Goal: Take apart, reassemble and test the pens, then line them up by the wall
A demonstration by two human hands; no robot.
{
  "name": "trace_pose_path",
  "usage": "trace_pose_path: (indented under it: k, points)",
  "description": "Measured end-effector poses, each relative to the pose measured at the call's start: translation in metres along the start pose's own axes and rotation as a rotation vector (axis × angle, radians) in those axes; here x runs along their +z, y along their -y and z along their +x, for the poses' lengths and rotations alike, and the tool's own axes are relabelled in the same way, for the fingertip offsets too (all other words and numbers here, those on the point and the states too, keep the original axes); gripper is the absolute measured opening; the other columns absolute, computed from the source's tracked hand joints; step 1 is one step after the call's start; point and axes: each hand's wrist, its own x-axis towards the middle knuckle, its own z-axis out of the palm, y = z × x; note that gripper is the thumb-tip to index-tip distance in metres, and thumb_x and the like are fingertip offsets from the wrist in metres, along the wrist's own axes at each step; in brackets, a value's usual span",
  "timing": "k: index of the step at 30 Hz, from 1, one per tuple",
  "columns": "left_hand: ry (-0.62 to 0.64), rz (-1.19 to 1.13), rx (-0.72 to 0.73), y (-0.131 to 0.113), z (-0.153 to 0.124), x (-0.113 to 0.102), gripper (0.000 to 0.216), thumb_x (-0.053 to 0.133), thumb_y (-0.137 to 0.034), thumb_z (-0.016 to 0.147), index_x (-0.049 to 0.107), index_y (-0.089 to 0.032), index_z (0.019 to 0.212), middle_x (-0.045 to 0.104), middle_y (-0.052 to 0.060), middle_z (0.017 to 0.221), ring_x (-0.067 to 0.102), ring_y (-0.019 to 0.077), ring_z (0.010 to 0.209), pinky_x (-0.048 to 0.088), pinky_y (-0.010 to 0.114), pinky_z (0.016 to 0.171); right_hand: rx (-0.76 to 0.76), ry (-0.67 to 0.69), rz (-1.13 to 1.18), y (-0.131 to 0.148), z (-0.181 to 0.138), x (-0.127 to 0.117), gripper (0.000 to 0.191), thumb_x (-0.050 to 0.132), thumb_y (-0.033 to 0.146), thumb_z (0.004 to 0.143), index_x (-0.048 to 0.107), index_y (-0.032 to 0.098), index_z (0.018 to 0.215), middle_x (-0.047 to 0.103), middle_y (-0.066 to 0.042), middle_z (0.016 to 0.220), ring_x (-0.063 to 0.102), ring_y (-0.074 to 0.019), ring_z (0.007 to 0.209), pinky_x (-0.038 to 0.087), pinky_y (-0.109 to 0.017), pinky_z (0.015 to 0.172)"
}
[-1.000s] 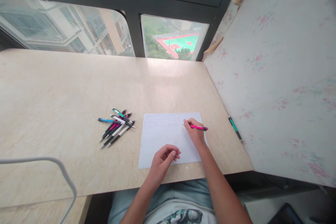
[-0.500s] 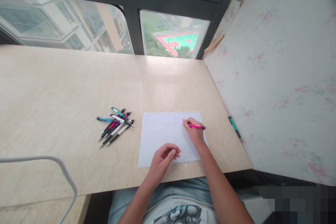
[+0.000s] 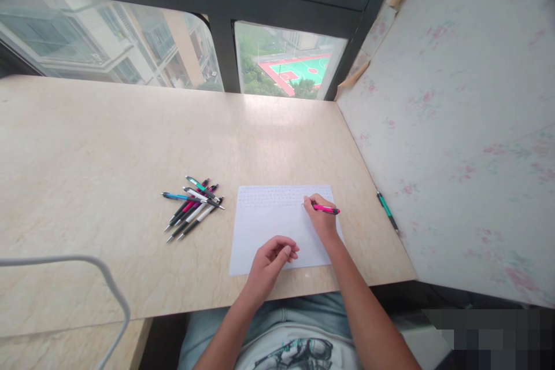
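Observation:
A white sheet of paper [image 3: 269,225] lies on the beige table [image 3: 130,139], with faint lines of writing along its top. My right hand [image 3: 321,221] grips a pink pen [image 3: 326,208], its tip on the paper near the upper right. My left hand [image 3: 271,261] rests on the sheet's lower edge with fingers curled loosely, nothing in them. A heap of several pens [image 3: 193,203] in black, white, pink, blue and green lies to the left of the paper.
A single green pen [image 3: 387,213] lies at the table's right edge against the flowered wall [image 3: 455,127]. Windows [image 3: 286,63] run behind the table. A white wire rim [image 3: 104,283] sits at the lower left.
The right hand with the pink pen has stayed at the same spot on the paper with only tiny shifts. The view has wobbled slightly.

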Motion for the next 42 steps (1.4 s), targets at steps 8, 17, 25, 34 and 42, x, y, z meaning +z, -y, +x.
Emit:
trace_pose_path:
  k: [8, 17, 25, 34, 42]
  points:
    - [-0.008, 0.008, 0.0, -0.002, 0.0, 0.001, 0.021, 0.059, -0.036, 0.087, 0.066, -0.017, 0.089, 0.069, 0.008, 0.088, 0.062, 0.0182, 0.076, 0.049, 0.03, 0.071, -0.007, 0.012, -0.003, -0.001, -0.001, 0.001, 0.037, 0.049, 0.04, 0.087, 0.045, 0.02, 0.057, 0.042, 0.005, 0.05, 0.037, -0.0097, 0.047, 0.029, -0.023, 0.049]
    - [-0.007, 0.003, 0.009, 0.001, 0.0, 0.0, 0.02, 0.059, -0.035, 0.087, 0.067, -0.017, 0.089, 0.069, 0.007, 0.087, 0.062, 0.0174, 0.075, 0.049, 0.03, 0.071, 0.089, -0.025, 0.175, -0.006, -0.001, -0.006, 0.035, 0.048, 0.042, 0.089, 0.047, 0.02, 0.062, 0.044, 0.005, 0.051, 0.041, -0.0108, 0.049, 0.033, -0.023, 0.052]
    - [-0.013, 0.023, 0.026, 0.0, 0.0, 0.001, 0.022, 0.059, -0.037, 0.086, 0.066, -0.016, 0.089, 0.069, 0.008, 0.087, 0.061, 0.0181, 0.075, 0.049, 0.03, 0.071, 0.239, -0.043, 0.612, -0.002, 0.007, -0.02, 0.033, 0.047, 0.048, 0.087, 0.06, 0.019, 0.083, 0.049, 0.003, 0.061, 0.044, -0.0102, 0.049, 0.035, -0.022, 0.046]
    - [-0.023, 0.014, 0.018, 0.004, 0.001, -0.002, 0.023, 0.061, -0.039, 0.085, 0.066, -0.017, 0.09, 0.07, 0.008, 0.086, 0.062, 0.0191, 0.075, 0.048, 0.03, 0.069, 0.36, 0.0, 0.7, 0.007, -0.02, -0.056, 0.065, 0.061, 0.04, 0.082, 0.035, 0.025, 0.139, 0.051, 0.009, 0.055, 0.035, -0.0071, 0.037, 0.026, -0.018, 0.035]
    - [-0.038, -0.017, 0.024, 0.009, 0.002, -0.004, 0.022, 0.062, -0.037, 0.085, 0.067, -0.017, 0.093, 0.07, 0.008, 0.088, 0.061, 0.0187, 0.077, 0.048, 0.03, 0.071, 0.384, -0.055, 0.664, -0.004, -0.03, -0.07, 0.054, 0.059, 0.035, 0.081, 0.041, 0.025, 0.131, 0.048, 0.011, 0.053, 0.033, -0.0066, 0.037, 0.025, -0.017, 0.035]
